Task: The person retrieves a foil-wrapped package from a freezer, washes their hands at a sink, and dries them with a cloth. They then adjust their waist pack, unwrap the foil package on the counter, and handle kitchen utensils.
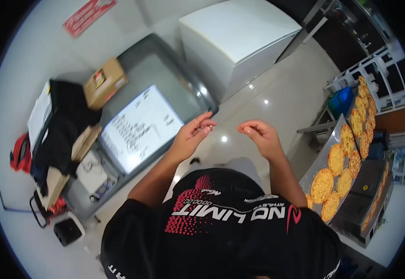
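Both of my hands are raised in front of my black shirt (230, 209), above the shiny floor and apart from each other. My left hand (193, 136) has its fingers loosely bent and partly stretched, with the thumb a little away from them; I see nothing held in it. It is nearest to the corner of a grey table and a white sheet with dark writing (142, 128). My right hand (262, 136) has its fingers curled toward the thumb in a pinch. Its fingertips look orange-red; whether something small is between them I cannot make out.
A grey table (158, 69) bears a cardboard box (106, 83) and a dark cloth (65, 125). Behind it stands a white cabinet (239, 32). At right are several round yellow-orange pieces (336, 159) on a tray and a black box (360, 195). A red sign (88, 16) hangs on the wall.
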`<state>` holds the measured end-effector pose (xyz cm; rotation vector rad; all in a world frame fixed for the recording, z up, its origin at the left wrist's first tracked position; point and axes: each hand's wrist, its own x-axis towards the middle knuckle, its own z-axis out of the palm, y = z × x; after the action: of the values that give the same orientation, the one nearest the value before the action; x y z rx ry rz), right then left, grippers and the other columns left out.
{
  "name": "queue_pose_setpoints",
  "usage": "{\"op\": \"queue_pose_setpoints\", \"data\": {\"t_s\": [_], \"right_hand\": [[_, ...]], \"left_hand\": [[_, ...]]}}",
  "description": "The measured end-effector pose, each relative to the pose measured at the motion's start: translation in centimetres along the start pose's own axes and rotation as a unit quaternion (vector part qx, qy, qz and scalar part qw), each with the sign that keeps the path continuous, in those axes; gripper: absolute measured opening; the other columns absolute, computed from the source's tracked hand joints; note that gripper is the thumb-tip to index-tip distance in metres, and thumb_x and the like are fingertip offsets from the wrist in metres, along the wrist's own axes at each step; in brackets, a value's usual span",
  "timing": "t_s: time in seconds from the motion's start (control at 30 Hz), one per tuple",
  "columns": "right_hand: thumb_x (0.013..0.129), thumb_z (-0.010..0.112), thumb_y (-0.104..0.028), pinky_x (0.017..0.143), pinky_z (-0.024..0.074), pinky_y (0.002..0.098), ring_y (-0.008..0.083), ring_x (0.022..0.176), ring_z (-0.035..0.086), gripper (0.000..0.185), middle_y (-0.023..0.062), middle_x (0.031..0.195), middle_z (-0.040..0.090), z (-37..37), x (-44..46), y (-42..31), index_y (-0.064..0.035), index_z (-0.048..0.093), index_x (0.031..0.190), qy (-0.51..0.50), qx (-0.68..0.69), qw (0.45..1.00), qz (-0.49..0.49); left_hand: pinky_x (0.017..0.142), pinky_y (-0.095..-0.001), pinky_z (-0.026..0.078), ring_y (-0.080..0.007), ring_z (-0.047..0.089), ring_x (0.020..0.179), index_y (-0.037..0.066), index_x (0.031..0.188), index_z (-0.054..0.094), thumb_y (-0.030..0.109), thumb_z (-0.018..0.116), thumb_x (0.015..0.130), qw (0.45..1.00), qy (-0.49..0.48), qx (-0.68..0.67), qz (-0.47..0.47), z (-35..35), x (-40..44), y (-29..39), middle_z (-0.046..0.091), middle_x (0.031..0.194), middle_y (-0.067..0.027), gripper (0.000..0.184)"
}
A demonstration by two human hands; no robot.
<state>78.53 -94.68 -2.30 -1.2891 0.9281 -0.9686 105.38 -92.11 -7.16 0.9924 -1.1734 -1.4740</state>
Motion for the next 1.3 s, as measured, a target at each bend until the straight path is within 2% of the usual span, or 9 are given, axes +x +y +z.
{"op": "queue_pose_setpoints", "data": {"t_s": [0.13, 0.27, 0.4, 0.73, 0.9, 0.93, 1.07, 1.17, 1.3], "right_hand": [[0.1, 0.061, -0.003, 0.086, 0.0512, 0.0253, 0.0154, 0.093, 0.065, 0.015, 0.0107, 0.105, 0.074, -5.7, 5.9, 0.4, 0.0025, 0.07, 0.111, 0.074, 0.029, 0.997, -0.009], [0.101, 0.061, -0.003, 0.087, 0.0516, 0.0262, 0.016, 0.093, 0.066, 0.015, 0.0122, 0.104, 0.074, -13.1, 13.2, 1.6, 0.0029, 0.07, 0.11, 0.095, 0.091, 0.991, 0.003], [0.102, 0.061, -0.006, 0.089, 0.0527, 0.0302, 0.02, 0.094, 0.068, 0.016, 0.0138, 0.102, 0.074, -20.5, 22.4, 1.1, 0.0032, 0.07, 0.112, 0.066, 0.08, 0.995, 0.011], [0.101, 0.061, -0.006, 0.086, 0.0514, 0.0265, 0.0161, 0.093, 0.067, 0.018, 0.0127, 0.103, 0.074, -30.1, 41.1, -0.6, 0.0031, 0.07, 0.114, 0.009, 0.146, 0.986, 0.076], [0.101, 0.061, -0.006, 0.09, 0.0521, 0.0299, 0.0196, 0.095, 0.067, 0.019, 0.0141, 0.107, 0.073, -33.2, 48.1, -1.0, 0.0032, 0.068, 0.117, -0.033, 0.113, 0.985, 0.125], [0.101, 0.061, -0.006, 0.09, 0.0521, 0.0299, 0.0196, 0.095, 0.067, 0.019, 0.0141, 0.107, 0.073, -34.1, 49.0, -1.7, 0.0032, 0.068, 0.117, -0.032, 0.112, 0.985, 0.128], [0.1, 0.063, -0.006, 0.09, 0.0525, 0.0309, 0.0226, 0.097, 0.068, 0.022, 0.017, 0.109, 0.072, -37.2, 51.7, -6.9, 0.0047, 0.066, 0.118, -0.184, 0.065, 0.981, 0.019], [0.097, 0.065, -0.007, 0.09, 0.0529, 0.0324, 0.0281, 0.098, 0.068, 0.028, 0.0221, 0.11, 0.07, -41.7, 53.7, -7.3, 0.0066, 0.063, 0.122, -0.259, 0.178, 0.948, -0.041], [0.099, 0.064, -0.006, 0.085, 0.0538, 0.0321, 0.0239, 0.091, 0.067, 0.026, 0.0192, 0.107, 0.07, -45.6, 59.0, -7.6, 0.0057, 0.064, 0.122, -0.289, 0.233, 0.928, -0.01]], "left_hand": [[0.092, -0.0234, 0.047, -0.0137, 0.06, 0.103, 0.001, 0.152, 0.046, 0.007, 0.056, 0.104, 0.998, -0.035, 0.005, -0.05, 0.2, 12.4, -1.8, 0.067, 0.13, -0.0128, 0.05], [0.091, -0.0238, 0.047, -0.0141, 0.061, 0.104, 0.001, 0.157, 0.039, 0.012, 0.058, 0.103, 0.994, 0.058, -0.029, -0.083, 2.0, 24.7, -8.8, 0.067, 0.129, -0.0145, 0.058], [0.093, -0.0257, 0.048, -0.0186, 0.061, 0.106, 0.0, 0.162, 0.026, 0.019, 0.06, 0.102, 0.933, 0.273, -0.045, -0.229, 3.1, 38.0, -13.0, 0.062, 0.134, -0.0195, 0.071], [0.09, -0.0452, 0.055, -0.0336, 0.059, 0.118, 0.009, 0.165, 0.01, 0.024, 0.058, 0.103, 0.846, 0.449, -0.188, -0.22, 1.2, 50.8, -19.5, 0.047, 0.142, -0.0298, 0.08], [0.082, -0.0413, 0.058, -0.0325, 0.062, 0.111, 0.01, 0.165, 0.008, 0.026, 0.055, 0.105, 0.78, 0.538, -0.166, -0.273, 1.8, 53.2, -20.7, 0.048, 0.139, -0.0297, 0.078], [0.085, -0.0414, 0.057, -0.0322, 0.062, 0.111, 0.01, 0.165, 0.007, 0.027, 0.054, 0.106, 0.812, 0.499, -0.165, -0.253, 1.9, 52.1, -20.6, 0.047, 0.14, -0.0294, 0.077], [0.091, -0.0417, 0.056, -0.0323, 0.062, 0.112, 0.01, 0.166, 0.003, 0.028, 0.052, 0.109, 0.895, 0.379, -0.167, -0.167, 0.8, 50.2, -13.5, 0.046, 0.144, -0.0291, 0.078], [0.099, -0.0403, 0.055, -0.0311, 0.061, 0.119, 0.009, 0.167, -0.003, 0.029, 0.057, 0.107, 0.875, 0.413, -0.202, -0.155, 0.7, 50.4, -3.6, 0.047, 0.147, -0.026, 0.087], [0.103, -0.0401, 0.054, -0.0287, 0.061, 0.124, 0.009, 0.167, 0.013, 0.026, 0.06, 0.107, 0.845, 0.518, -0.125, -0.036, -2.3, 51.0, 5.9, 0.057, 0.139, -0.0222, 0.079]]}}
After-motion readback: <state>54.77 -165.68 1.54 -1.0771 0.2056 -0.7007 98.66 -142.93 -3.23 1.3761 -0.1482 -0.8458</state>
